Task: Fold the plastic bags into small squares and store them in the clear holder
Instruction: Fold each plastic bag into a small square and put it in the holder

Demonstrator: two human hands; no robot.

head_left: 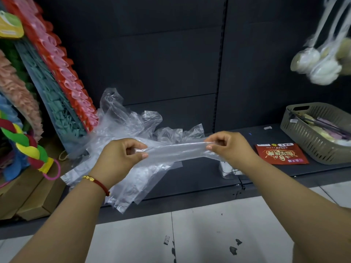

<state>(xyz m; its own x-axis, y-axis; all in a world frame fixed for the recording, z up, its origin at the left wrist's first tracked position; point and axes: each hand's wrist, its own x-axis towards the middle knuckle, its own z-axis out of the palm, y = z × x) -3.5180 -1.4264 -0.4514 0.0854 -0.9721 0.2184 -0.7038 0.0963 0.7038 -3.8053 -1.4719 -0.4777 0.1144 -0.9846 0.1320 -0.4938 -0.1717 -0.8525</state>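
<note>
From the head camera, looking down at a low dark shelf (209,173), the person held one clear plastic bag (176,150) stretched out flat as a long narrow strip between both hands, in the air just in front of the shelf edge. The left hand (121,154) pinched the strip's left end, thumb on top and fingers curled underneath; a red cord bracelet (98,184) with gold beads sat on that wrist. The right hand (226,147) pinched the right end in the same way, fingers curled round the plastic.

Behind and below the strip, a loose heap of clear bags (123,122) lay crumpled on the shelf, some of it spilling over the front edge towards the tiled floor (218,234). To the right on the same shelf lay a red packet (281,153) with gold printing, and just beyond it stood a grey slotted basket (313,137) holding some items I could not make out. Pale scrubbers (319,65) hung blurred at the upper right. On the left, colourful ruffled goods (62,63) leaned against the dark back panel, and cardboard boxes (28,198) stood below them. I could not pick out a clear holder with any certainty.
</note>
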